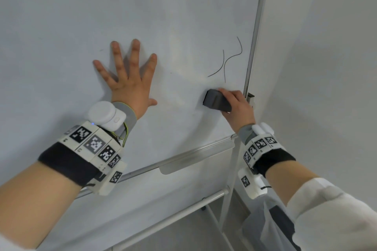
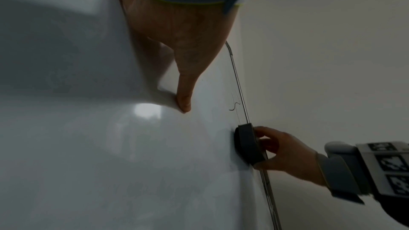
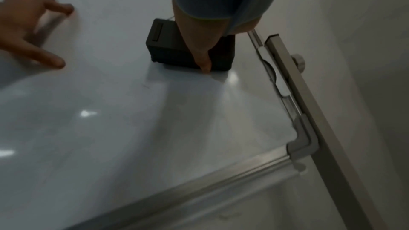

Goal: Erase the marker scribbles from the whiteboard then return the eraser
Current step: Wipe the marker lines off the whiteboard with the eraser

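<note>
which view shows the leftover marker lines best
The head view: the marker lines lie unobstructed above the eraser. The left wrist view shows them small and faint; the right wrist view hides them.

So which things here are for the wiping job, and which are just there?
For the job:
- eraser, gripped by the right hand
- marker scribbles, not yet wiped
- whiteboard, with the left hand pressed flat on it

Just there:
- tray under the board
- stand bar
- wall
</note>
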### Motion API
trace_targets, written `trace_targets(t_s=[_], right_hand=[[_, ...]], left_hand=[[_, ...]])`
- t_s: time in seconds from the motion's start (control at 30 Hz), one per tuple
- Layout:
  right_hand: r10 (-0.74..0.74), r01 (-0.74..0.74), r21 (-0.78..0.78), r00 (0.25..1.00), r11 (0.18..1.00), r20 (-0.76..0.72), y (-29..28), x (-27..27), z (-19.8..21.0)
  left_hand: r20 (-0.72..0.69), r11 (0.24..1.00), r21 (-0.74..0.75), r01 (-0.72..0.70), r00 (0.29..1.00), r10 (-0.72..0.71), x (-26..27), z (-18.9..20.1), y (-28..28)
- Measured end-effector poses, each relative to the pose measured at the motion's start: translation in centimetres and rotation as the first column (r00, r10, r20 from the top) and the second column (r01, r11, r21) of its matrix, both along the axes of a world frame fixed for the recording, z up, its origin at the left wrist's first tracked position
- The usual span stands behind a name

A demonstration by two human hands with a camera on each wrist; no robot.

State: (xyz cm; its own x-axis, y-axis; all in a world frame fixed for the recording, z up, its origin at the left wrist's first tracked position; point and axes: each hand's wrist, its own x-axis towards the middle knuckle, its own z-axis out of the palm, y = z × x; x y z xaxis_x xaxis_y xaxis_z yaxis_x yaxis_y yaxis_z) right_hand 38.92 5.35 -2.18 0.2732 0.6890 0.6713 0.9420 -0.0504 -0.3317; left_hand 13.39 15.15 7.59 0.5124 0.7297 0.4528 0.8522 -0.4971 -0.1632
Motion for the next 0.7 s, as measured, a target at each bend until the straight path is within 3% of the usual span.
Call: trace_targets(t_s=[0.23, 0.33, 0.57, 0.7], right_hand=[[-0.178, 0.186, 0.028, 0.966, 0.982, -0.185, 2.0, 2.1, 8.3], [-0.162, 0.170, 0.029, 0.968, 0.985, -0.191, 2.3, 0.8, 8.2], [-0.058, 0.059, -0.056, 0.998, 0.997, 0.033, 1.7, -1.2, 6.7], [-0.167, 0.167, -0.013, 0.976, 0.986, -0.138, 2.1, 0.8, 8.9]], left_hand=[[-0.013, 0.999, -0.037, -0.016, 1.000, 0.015, 0.1, 0.2, -0.3], [-0.021, 0.998, -0.051, -0.029, 0.999, 0.028, 0.1, 0.2, -0.2], [-0.041, 0.997, -0.060, -0.042, 0.998, 0.040, 0.0, 0.3, -0.4], [-0.046, 0.996, -0.071, -0.046, 0.998, 0.042, 0.0, 0.4, -0.4]])
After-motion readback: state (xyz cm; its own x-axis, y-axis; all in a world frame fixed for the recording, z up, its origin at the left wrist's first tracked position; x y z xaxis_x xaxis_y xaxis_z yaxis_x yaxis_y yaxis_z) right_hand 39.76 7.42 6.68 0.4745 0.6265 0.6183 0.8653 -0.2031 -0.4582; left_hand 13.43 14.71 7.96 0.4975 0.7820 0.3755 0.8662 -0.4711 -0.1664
